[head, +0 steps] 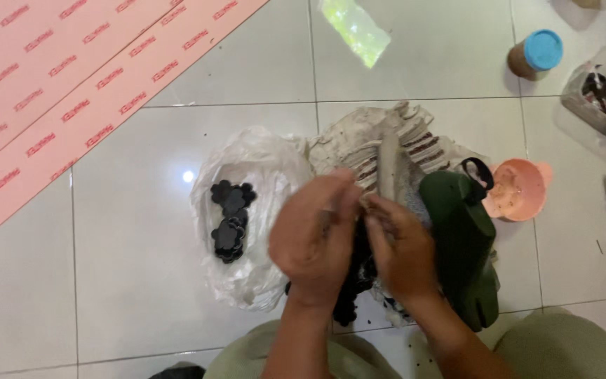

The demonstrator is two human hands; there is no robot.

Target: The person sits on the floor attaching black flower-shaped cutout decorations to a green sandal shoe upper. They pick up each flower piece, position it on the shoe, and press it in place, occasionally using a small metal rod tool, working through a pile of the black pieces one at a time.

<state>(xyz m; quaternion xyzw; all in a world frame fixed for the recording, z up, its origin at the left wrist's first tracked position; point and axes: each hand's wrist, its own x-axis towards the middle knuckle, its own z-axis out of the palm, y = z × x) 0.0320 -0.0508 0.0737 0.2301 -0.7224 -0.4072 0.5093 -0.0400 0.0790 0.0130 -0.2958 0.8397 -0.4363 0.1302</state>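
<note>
While a white tiled floor [142,281] fills the view from above, two bare hands are seen meeting at the centre. The left hand [315,235] and the right hand [399,245] are blurred, fingers curled together over something small between them; what is pinched cannot be made out. Beneath them, black flower-shaped pieces [348,295] are mostly hidden. More black flower-shaped pieces [231,221] lie on a crumpled clear plastic bag [247,168] at nine o'clock. A dirty white cloth [359,137] is spread at twelve o'clock. A dark green shoe form [466,245] rests at three o'clock, partly covering a pink bowl [524,189]. At one o'clock a blue-lidded jar [536,52] stands; a clear box [601,98] is cut off by the right edge. Pink printed sheeting [57,77] is cropped at ten o'clock.
</note>
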